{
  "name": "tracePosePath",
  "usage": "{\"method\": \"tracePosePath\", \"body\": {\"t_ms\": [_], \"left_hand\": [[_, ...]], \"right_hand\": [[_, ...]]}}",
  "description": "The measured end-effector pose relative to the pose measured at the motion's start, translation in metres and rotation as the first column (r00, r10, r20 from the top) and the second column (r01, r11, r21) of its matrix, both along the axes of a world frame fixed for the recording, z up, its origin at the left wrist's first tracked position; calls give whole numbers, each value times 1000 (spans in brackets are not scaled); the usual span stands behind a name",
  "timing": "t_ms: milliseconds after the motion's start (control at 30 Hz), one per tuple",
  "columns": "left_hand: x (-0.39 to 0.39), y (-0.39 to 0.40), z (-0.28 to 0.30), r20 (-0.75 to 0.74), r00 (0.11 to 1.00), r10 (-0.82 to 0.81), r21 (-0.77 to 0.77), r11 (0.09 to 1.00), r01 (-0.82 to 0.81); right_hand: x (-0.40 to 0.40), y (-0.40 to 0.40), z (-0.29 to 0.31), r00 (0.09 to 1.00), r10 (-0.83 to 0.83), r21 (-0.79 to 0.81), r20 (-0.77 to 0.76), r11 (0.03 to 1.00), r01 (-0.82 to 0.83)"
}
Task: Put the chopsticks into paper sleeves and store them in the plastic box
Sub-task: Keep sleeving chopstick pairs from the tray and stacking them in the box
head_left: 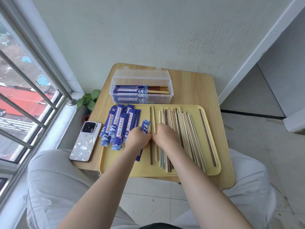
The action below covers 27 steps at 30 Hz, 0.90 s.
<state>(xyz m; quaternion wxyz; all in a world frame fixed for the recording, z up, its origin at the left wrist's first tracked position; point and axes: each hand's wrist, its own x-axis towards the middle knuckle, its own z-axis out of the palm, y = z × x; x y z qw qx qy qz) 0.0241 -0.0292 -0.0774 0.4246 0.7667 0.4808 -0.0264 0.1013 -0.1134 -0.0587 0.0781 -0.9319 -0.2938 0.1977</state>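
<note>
A home nook: barred window (24,100), potted plant (89,99), small table (189,90).

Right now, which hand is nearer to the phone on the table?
Left. The left hand grips a blue paper sleeve over the tray's left part, a short way right of the phone. The right hand is farther right, on the loose chopsticks.

box (142,90) behind tray (189,172) (phone (85,142) left)
</note>
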Motion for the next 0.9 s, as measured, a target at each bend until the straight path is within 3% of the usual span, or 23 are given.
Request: {"method": "tracePosePath", "body": {"t_ms": [133,267,367,500,667,767,900], "left_hand": [[-2,1,2,-23,1000,-18,-8,1000,18],[-3,3,6,-35,999,-23,-21,1000,22],[-1,2,7,-27,999,-29,-62,998,28],[3,-2,8,33,999,-26,-187,982,31],[3,-7,11,162,986,34,-327,945,21],[0,-5,11,213,976,45,-336,941,30],[0,-5,17,225,974,38,-322,946,38]], "right_hand": [[-2,6,2,1000,-14,-33,8,999,14],[6,-2,9,959,-143,115,-246,978,175],[16,-14,17,884,-153,216,-442,938,270],[23,-26,27,798,-140,362,-585,836,412],[29,-34,49,777,-40,532,-629,707,467],[35,-33,59,792,-7,570,-610,691,445],[39,-30,65,908,-19,670,-418,669,322]]}}
